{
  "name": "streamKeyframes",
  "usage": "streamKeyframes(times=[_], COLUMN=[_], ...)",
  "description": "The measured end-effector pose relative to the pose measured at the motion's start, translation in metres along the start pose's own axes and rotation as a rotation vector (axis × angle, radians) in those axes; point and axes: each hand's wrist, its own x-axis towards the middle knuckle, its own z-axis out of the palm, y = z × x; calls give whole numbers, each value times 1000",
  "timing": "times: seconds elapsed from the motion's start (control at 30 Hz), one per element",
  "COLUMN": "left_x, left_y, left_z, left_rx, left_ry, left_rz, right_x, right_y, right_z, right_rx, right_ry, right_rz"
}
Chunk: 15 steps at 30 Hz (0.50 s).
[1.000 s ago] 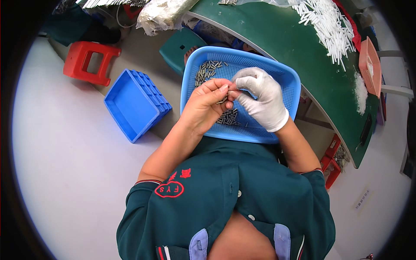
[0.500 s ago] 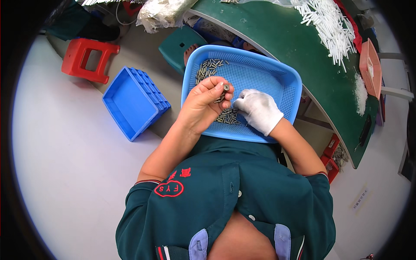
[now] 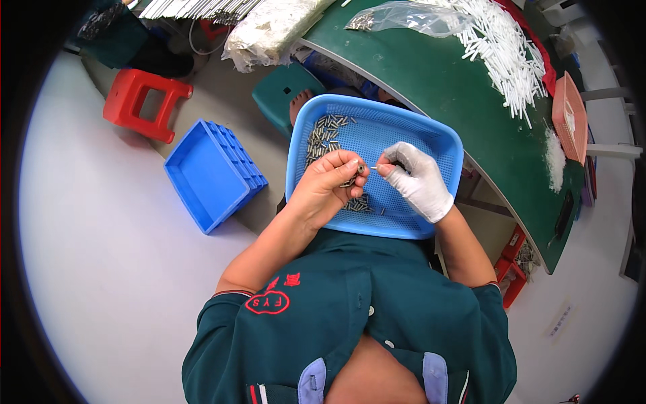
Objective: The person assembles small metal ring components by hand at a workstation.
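A light-blue perforated plastic basket point(image 3: 447, 138) rests on my lap, with many small metal cylinders point(image 3: 324, 138) heaped along its left side and near edge. My bare left hand point(image 3: 331, 182) is closed over the basket. A round metal cylinder point(image 3: 361, 169) with a hole in its end sits between the thumb and fingers, and more pieces show under the curled fingers. Just right of it, my right hand point(image 3: 418, 180), in a white glove with bare fingertips, pinches a thin metal pin point(image 3: 374, 167). The pin's tip points at the cylinder, a small gap apart.
A green table point(image 3: 404, 74) curves along the right, carrying a pile of white sticks point(image 3: 501, 60) and a clear plastic bag point(image 3: 410, 19). To the left are nested blue bins point(image 3: 205, 178), a red stool point(image 3: 145, 101) and a green stool point(image 3: 274, 87). Another person's foot point(image 3: 299, 104) shows beyond the basket.
My right hand has lifted from the pieces in the basket and now holds a thin pin beside the left hand. The whole view has shifted slightly.
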Motion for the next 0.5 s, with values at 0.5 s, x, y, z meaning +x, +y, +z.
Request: streamKeyframes(times=[0.5], left_x=[1], left_y=[-5], left_z=[3], left_rx=[45], left_ry=[44], left_rz=[-14], right_x=[1], right_y=[-20], right_z=[3], right_rx=[-196], right_ry=[-2], right_rz=[-118])
